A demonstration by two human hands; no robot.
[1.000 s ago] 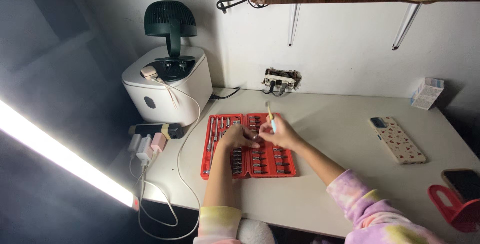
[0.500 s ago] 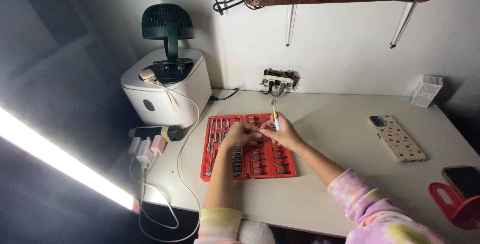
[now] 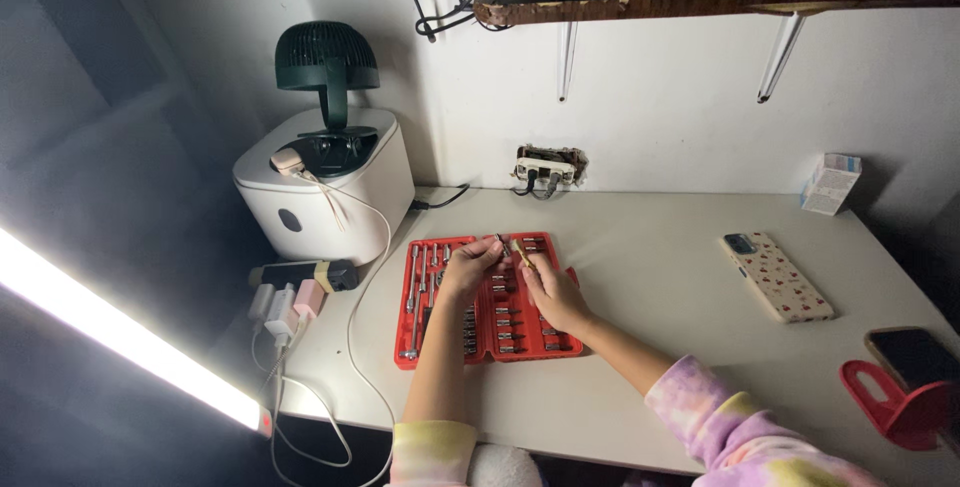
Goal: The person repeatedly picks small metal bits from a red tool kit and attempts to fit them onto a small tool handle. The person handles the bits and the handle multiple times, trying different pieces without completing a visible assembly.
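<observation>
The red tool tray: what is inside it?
The red tool tray holds rows of small metal sockets and bits. Both hands, left and right, cover its middle, hiding those slots.

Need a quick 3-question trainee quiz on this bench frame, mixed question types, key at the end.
1. True or false: both hands, left hand and right hand, are over the red tool tray.
2. Which lies to the right of the tray? A) patterned phone B) dark green fan C) white appliance
3. Fill in: the small slim tool sits between the two ____.

Key: 1 true; 2 A; 3 hands
</observation>
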